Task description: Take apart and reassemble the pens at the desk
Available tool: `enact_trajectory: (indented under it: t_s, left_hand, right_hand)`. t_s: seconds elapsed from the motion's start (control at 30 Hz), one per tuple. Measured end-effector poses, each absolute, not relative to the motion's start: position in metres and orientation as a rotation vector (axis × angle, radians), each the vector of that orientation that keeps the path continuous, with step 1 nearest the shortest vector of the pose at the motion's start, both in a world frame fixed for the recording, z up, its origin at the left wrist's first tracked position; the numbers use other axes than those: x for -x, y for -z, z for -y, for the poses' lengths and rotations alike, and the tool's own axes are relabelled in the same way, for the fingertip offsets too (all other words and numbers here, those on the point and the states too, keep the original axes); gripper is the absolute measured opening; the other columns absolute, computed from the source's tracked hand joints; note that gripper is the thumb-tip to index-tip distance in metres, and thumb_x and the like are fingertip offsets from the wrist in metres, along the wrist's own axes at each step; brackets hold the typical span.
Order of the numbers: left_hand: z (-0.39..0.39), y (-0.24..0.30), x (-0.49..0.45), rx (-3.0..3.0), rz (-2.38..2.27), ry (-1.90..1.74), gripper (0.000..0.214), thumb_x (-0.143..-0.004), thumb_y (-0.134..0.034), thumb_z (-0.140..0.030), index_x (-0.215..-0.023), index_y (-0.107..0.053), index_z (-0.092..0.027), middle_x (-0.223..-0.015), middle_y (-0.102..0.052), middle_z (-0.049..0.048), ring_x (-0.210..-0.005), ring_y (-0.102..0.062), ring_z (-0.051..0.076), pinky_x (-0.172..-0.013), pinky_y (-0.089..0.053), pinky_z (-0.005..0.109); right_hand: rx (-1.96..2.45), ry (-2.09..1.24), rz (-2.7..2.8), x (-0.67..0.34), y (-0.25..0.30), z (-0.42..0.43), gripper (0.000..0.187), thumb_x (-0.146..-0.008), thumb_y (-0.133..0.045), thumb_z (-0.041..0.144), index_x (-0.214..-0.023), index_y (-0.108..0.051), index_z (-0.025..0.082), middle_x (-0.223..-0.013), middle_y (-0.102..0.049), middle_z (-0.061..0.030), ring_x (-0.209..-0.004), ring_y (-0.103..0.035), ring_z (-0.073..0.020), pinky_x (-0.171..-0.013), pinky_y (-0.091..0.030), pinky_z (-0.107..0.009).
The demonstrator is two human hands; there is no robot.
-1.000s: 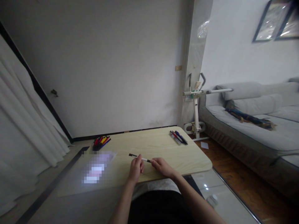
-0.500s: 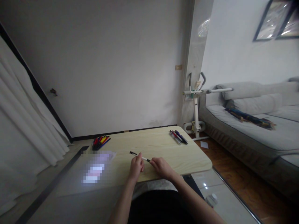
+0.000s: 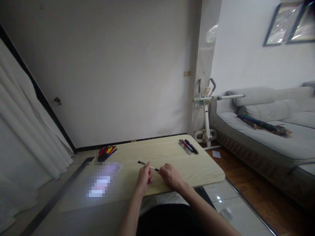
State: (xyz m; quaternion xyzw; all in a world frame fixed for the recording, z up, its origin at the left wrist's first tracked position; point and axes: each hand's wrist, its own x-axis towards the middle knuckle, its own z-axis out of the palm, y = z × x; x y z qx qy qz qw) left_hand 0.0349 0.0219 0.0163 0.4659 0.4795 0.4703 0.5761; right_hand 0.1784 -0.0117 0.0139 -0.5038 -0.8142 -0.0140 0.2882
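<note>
A thin white pen with black ends [image 3: 154, 168] is held level over the light wooden table [image 3: 197, 170]. My left hand [image 3: 144, 176] pinches its middle, with the black-tipped end sticking out to the left. My right hand [image 3: 170, 176] is closed on the pen's other end. Both hands hover near the table's front edge, just above my lap.
A heap of red, yellow and blue pens [image 3: 106, 152] lies at the table's back left. A smaller group of pens [image 3: 188, 146] lies at the back right. A blurred paper [image 3: 102, 179] is at the left. An exercise bike [image 3: 206, 108] and a grey sofa [image 3: 265, 131] stand to the right.
The hands and pen have stayed almost as they were. The view has shifted slightly, so everything sits a little lower and further right.
</note>
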Motion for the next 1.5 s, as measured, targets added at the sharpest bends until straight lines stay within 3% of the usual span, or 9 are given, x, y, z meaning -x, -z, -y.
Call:
enact_trajectory:
  t_s: [0.13,0.43,0.6,0.77,0.83,0.97,1.13,1.27,1.5]
  left_hand:
    - [-0.021,-0.016,-0.034,-1.119,-1.078,-1.111,0.046,-0.072,-0.044,-0.054,-0.045,-0.030,-0.020,-0.031,-0.030,-0.0078,-0.026,-0.032,0.007,-0.031,-0.020,0.019]
    - [-0.013,-0.010,-0.031,-1.202,-1.008,-1.196,0.049,-0.075,-0.042,-0.053,-0.041,-0.032,-0.019,-0.030,-0.030,-0.0063,-0.027,-0.032,0.007,-0.033,-0.022,0.020]
    - [-0.016,-0.012,-0.031,-1.042,-0.943,-1.355,0.038,-0.073,-0.049,-0.049,-0.055,-0.048,-0.015,-0.043,-0.049,-0.0027,-0.040,-0.047,0.010,-0.043,-0.036,0.021]
    - [-0.021,-0.031,-0.031,-0.600,-0.630,-1.415,0.022,-0.072,-0.055,-0.038,-0.072,-0.051,-0.016,-0.061,-0.055,-0.0015,-0.056,-0.055,0.012,-0.056,-0.044,0.025]
    - [-0.020,-0.044,-0.032,-0.510,-0.538,-1.402,0.020,-0.073,-0.054,-0.036,-0.072,-0.052,-0.016,-0.060,-0.054,-0.0014,-0.056,-0.055,0.012,-0.058,-0.045,0.027]
    - [-0.011,-0.069,-0.035,-0.560,-0.360,-1.271,0.019,-0.076,-0.050,-0.034,-0.069,-0.050,-0.017,-0.054,-0.047,-0.0031,-0.046,-0.047,0.009,-0.048,-0.039,0.022]
    - [0.007,-0.087,-0.031,-0.566,-0.264,-1.100,0.027,-0.077,-0.046,-0.034,-0.057,-0.041,-0.017,-0.042,-0.027,-0.0078,-0.032,-0.026,0.005,-0.035,-0.024,0.019]
    - [0.021,-0.089,-0.025,-0.536,-0.262,-1.036,0.036,-0.075,-0.044,-0.039,-0.049,-0.029,-0.019,-0.039,-0.015,-0.0086,-0.030,-0.014,0.005,-0.031,-0.017,0.019]
    - [0.044,-0.091,-0.015,-0.587,-0.333,-0.995,0.047,-0.071,-0.039,-0.050,-0.044,-0.014,-0.021,-0.031,-0.005,-0.0102,-0.024,-0.001,0.004,-0.023,-0.009,0.018]
  right_hand:
    - [1.446,-0.149,2.123,-0.179,-0.019,0.013,0.027,-0.088,-0.035,0.028,-0.075,-0.055,0.015,-0.072,-0.058,-0.0061,-0.068,-0.050,-0.0144,-0.061,-0.031,-0.023]
    - [1.110,-1.214,2.023,-0.186,-0.032,0.012,0.038,-0.088,-0.031,0.037,-0.078,-0.058,0.011,-0.056,-0.053,0.0010,-0.053,-0.048,-0.0089,-0.052,-0.035,-0.019]
    - [1.026,-1.346,1.848,-0.185,-0.021,0.009,0.040,-0.086,-0.035,0.043,-0.074,-0.055,0.011,-0.051,-0.049,0.0025,-0.045,-0.041,-0.0068,-0.045,-0.030,-0.018]
    - [0.956,-1.484,1.701,-0.182,-0.014,0.006,0.040,-0.082,-0.039,0.047,-0.074,-0.054,0.011,-0.049,-0.051,0.0021,-0.044,-0.044,-0.0072,-0.044,-0.030,-0.018]
    - [0.897,-1.536,1.654,-0.180,-0.014,0.007,0.040,-0.081,-0.042,0.049,-0.074,-0.054,0.011,-0.051,-0.054,0.0009,-0.047,-0.048,-0.0086,-0.047,-0.033,-0.019]
    - [0.774,-1.647,1.533,-0.173,-0.017,0.016,0.041,-0.080,-0.044,0.049,-0.076,-0.055,0.010,-0.054,-0.056,-0.0007,-0.049,-0.050,-0.0092,-0.051,-0.035,-0.021]
    - [0.539,-1.889,1.327,-0.163,-0.013,0.036,0.039,-0.080,-0.047,0.045,-0.082,-0.056,0.007,-0.054,-0.058,-0.0020,-0.048,-0.050,-0.0084,-0.052,-0.033,-0.020]
    - [0.302,-2.081,1.179,-0.150,-0.010,0.053,0.049,-0.080,-0.042,0.050,-0.084,-0.057,0.003,-0.053,-0.058,-0.0042,-0.048,-0.052,-0.0110,-0.052,-0.035,-0.023]
    - [0.094,-2.295,0.992,-0.131,-0.019,0.086,0.047,-0.071,-0.051,0.054,-0.080,-0.057,0.008,-0.048,-0.052,0.0010,-0.043,-0.046,-0.0092,-0.049,-0.034,-0.022]
